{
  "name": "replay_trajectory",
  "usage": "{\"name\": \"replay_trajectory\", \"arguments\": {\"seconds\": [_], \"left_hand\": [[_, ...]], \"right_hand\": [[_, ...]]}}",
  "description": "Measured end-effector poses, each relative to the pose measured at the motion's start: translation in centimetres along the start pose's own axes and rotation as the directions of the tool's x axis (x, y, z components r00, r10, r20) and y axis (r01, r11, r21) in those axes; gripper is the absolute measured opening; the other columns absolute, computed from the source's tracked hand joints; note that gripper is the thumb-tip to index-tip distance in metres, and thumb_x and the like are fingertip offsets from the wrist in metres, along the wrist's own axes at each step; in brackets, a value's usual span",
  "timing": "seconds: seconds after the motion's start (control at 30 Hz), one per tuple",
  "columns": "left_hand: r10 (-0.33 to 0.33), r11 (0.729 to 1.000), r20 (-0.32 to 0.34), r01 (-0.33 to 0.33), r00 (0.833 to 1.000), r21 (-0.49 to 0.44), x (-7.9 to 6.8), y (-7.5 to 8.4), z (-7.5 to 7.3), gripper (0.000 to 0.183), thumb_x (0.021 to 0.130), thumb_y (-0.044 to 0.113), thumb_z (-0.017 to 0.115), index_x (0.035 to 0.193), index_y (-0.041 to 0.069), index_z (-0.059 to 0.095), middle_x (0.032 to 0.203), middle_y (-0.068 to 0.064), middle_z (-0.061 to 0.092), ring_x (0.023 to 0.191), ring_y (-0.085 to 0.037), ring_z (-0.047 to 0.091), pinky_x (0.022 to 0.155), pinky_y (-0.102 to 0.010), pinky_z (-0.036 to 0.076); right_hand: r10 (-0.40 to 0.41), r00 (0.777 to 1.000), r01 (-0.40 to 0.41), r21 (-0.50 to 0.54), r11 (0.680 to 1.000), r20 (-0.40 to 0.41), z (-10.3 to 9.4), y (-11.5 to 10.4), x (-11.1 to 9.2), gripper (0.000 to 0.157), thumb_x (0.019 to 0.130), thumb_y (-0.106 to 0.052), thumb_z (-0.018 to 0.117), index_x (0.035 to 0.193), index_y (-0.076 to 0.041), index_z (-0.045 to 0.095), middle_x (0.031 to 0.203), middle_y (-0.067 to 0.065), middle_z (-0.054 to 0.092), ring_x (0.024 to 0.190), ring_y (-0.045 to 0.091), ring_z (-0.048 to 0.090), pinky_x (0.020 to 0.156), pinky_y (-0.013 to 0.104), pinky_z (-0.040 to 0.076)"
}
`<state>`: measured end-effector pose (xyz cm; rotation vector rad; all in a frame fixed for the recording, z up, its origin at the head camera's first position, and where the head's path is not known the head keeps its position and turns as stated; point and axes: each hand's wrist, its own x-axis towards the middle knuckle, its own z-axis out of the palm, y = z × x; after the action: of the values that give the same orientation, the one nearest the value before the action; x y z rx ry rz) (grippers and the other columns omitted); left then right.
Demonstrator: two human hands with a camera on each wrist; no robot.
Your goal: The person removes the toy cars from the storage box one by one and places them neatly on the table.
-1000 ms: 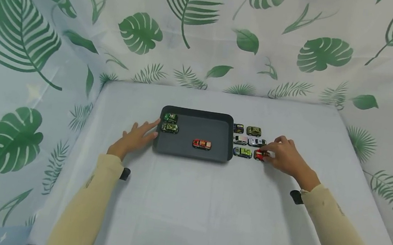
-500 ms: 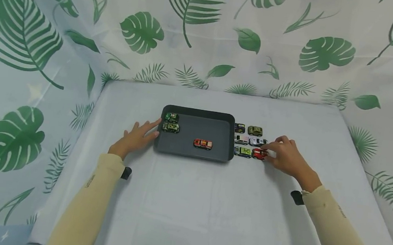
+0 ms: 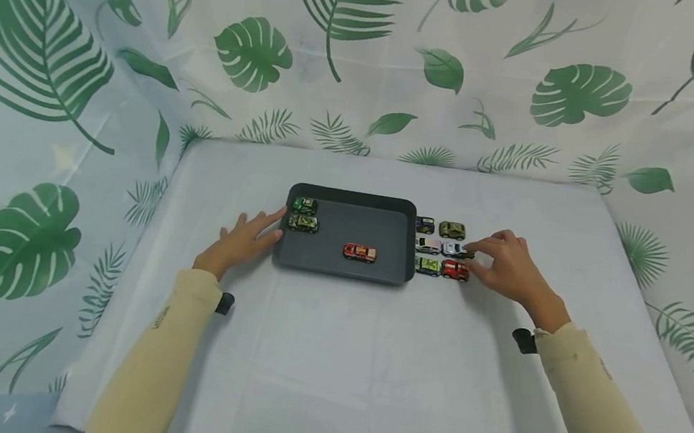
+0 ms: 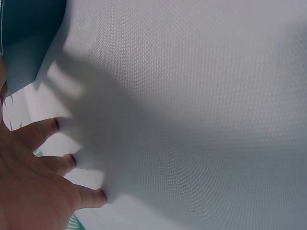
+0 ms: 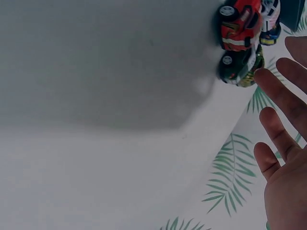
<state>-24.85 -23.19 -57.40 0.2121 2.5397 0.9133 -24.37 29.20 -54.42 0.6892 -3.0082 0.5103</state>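
In the head view my left hand is at the left side of a dark grey tray, fingers spread and fingertips right at its rim. The left wrist view shows those fingers stretched out over the white cloth. Inside the tray are a green toy car, a camouflage toy car and a red-orange toy car. My right hand is just right of a red toy car and a white-and-dark toy car. Its fingers are parted, with one fingertip right at the white-and-dark car's rear end.
More toy cars stand along the tray's right side: a dark blue one, an olive one, a pale one and a lime green one. A white cloth covers the table, with a leaf-patterned curtain behind.
The red toy car outside the tray has slid left up to the lime green one. My right hand has let go of it and lifted slightly. My left hand stays by the tray.
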Motion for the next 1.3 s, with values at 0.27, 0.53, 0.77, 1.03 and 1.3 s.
{"name": "replay_trajectory", "arguments": {"seconds": [0.27, 0.53, 0.77, 1.03, 1.3], "left_hand": [[-0.005, 1.0, -0.005, 0.004, 1.0, -0.009, -0.1, 0.0, -0.2, 0.065, 0.115, 0.053, 0.042, 0.173, 0.035, 0.021, 0.177, -0.02, 0.009, 0.16, -0.049, -0.013, 0.117, -0.079, -0.012], [-0.013, 0.999, 0.0, 0.013, 1.0, -0.033, 0.0, 0.2, -0.2, 0.064, 0.115, 0.051, 0.044, 0.173, 0.036, 0.022, 0.178, -0.018, 0.008, 0.16, -0.047, -0.014, 0.118, -0.077, -0.014], [-0.011, 1.0, -0.005, 0.011, 1.0, -0.014, 0.0, 0.1, -0.3, 0.064, 0.115, 0.051, 0.043, 0.173, 0.034, 0.022, 0.178, -0.018, 0.009, 0.16, -0.048, -0.013, 0.118, -0.078, -0.012], [-0.016, 1.0, 0.0, 0.016, 1.0, -0.005, 0.1, 0.1, -0.3, 0.064, 0.115, 0.051, 0.043, 0.173, 0.034, 0.021, 0.178, -0.018, 0.009, 0.16, -0.047, -0.013, 0.119, -0.076, -0.012], [-0.021, 1.0, 0.0, 0.021, 1.0, 0.002, 0.0, 0.2, -0.2, 0.064, 0.115, 0.052, 0.043, 0.173, 0.035, 0.021, 0.178, -0.016, 0.009, 0.161, -0.046, -0.012, 0.119, -0.076, -0.011]], "right_hand": [[-0.035, 0.998, 0.036, 0.01, 0.999, -0.043, -0.7, -1.0, 2.4, 0.026, 0.095, -0.012, 0.079, 0.117, 0.003, 0.079, 0.117, 0.026, 0.075, 0.118, 0.049, 0.055, 0.092, 0.066, 0.04], [-0.068, 0.997, 0.069, 0.014, 0.998, -0.028, -1.6, -2.9, 5.4, 0.03, 0.098, -0.014, 0.078, 0.124, 0.001, 0.078, 0.123, 0.024, 0.075, 0.121, 0.048, 0.055, 0.097, 0.067, 0.039], [-0.129, 0.991, 0.131, 0.059, 0.99, -0.036, -2.1, -5.8, 8.7, 0.03, 0.1, -0.014, 0.076, 0.126, 0.001, 0.076, 0.125, 0.024, 0.074, 0.122, 0.047, 0.054, 0.096, 0.066, 0.038], [-0.188, 0.982, 0.189, 0.07, 0.979, -0.03, -2.1, -8.8, 13.1, 0.032, 0.099, -0.015, 0.078, 0.127, 0.001, 0.077, 0.126, 0.021, 0.074, 0.122, 0.045, 0.055, 0.105, 0.066, 0.036], [-0.251, 0.966, 0.255, 0.092, 0.962, -0.054, -1.1, -11.6, 16.2, 0.032, 0.099, -0.017, 0.08, 0.126, -0.001, 0.078, 0.123, 0.018, 0.076, 0.119, 0.044, 0.055, 0.101, 0.066, 0.036]]}}
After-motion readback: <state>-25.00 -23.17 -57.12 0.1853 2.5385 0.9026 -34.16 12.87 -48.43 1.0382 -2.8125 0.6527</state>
